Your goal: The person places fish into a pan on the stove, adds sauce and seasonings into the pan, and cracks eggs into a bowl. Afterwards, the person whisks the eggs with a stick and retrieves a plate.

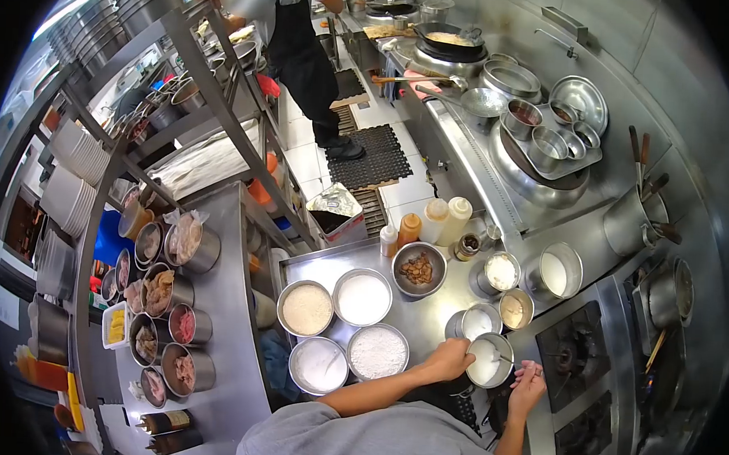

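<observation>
A round metal pot (476,373) with white contents is in front of me, just off the counter's near edge. My left hand (450,360) is closed at the pot's left rim. At its right side, my right hand (527,388) pinches the thin handle of a spoon (502,357), whose other end reaches into the white contents. Right behind stand a metal container of white powder (476,322) and a smaller container with pale contents (516,309). Left of my left hand sits a bowl of white flour-like powder (378,352).
More powder bowls (305,308), a bowl of brown pieces (418,269) and squeeze bottles (434,221) share the counter. A gas stove (579,354) is at right. Meat containers (185,370) fill the left table. Beyond the rack (216,63), a person in a black apron (296,43) stands.
</observation>
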A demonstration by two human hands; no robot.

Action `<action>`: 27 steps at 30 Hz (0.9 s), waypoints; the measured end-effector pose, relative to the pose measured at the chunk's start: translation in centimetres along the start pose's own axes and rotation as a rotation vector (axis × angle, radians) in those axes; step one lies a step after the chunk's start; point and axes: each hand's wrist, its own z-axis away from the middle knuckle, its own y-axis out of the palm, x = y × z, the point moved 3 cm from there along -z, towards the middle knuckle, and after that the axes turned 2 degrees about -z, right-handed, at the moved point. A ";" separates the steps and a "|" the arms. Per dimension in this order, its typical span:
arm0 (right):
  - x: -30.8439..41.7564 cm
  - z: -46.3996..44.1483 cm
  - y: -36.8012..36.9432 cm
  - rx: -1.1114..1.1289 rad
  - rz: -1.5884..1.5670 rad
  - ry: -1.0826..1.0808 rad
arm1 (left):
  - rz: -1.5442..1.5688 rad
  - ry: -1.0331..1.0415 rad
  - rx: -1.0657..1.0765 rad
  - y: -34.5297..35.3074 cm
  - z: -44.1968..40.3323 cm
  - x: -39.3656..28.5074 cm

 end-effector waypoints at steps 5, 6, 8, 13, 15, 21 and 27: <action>0.5 -0.3 0.8 -0.006 0.011 -0.015 | 0.016 0.011 0.003 -0.4 -0.6 0.7; 0.4 -0.4 1.0 -0.013 0.023 -0.028 | 0.007 0.013 0.006 -0.6 -0.7 0.7; 0.4 -0.5 1.1 -0.022 0.035 -0.038 | -0.002 0.014 0.013 -0.9 -0.9 0.7; 0.7 -0.8 1.5 -0.029 0.068 -0.068 | 0.001 0.019 0.021 -1.0 -1.5 1.2; 0.9 -0.8 1.7 -0.031 0.061 -0.048 | -0.001 0.021 0.019 -1.1 -1.7 1.4; 1.3 -1.0 2.1 -0.044 0.066 -0.020 | 0.008 0.027 0.020 -1.3 -2.0 1.8; 1.4 -1.1 2.4 -0.039 0.088 -0.067 | 0.024 0.019 0.012 -1.5 -2.1 2.2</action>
